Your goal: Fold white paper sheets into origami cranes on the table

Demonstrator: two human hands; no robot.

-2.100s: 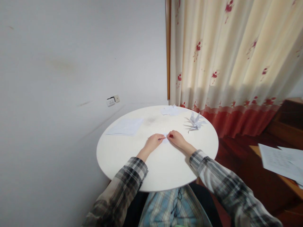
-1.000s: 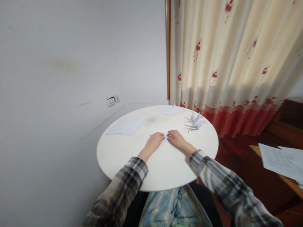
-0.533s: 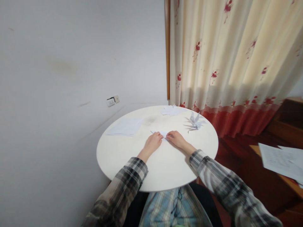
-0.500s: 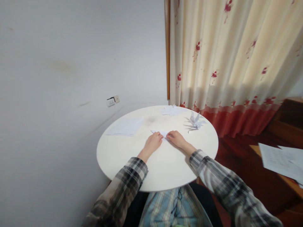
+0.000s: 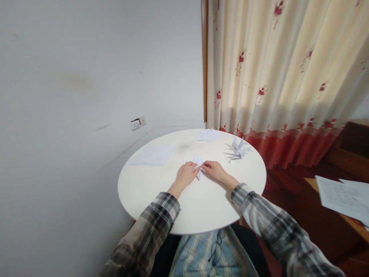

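A small folded white paper [image 5: 197,159] lies on the round white table [image 5: 207,207], one point facing away from me and a split, narrow end facing me. My left hand [image 5: 187,172] is closed on its left side, thumb against the paper. From the right, my right hand [image 5: 212,169] pinches its edge with thumb and fingertips. The fingers of both hands nearly meet over the middle of the paper and hide part of the folds.
Folded paper cranes [image 5: 238,149] stand clustered at the table's right. Flat white sheets [image 5: 152,155] lie at the left, and more paper [image 5: 209,135] sits at the far edge. Written sheets [image 5: 340,196] rest on a wooden surface at right. A curtain [image 5: 259,77] hangs behind.
The folded paper has been turned: its long side lay crosswise before, and now its points face away from and toward me. Both hands have stayed nearly in place.
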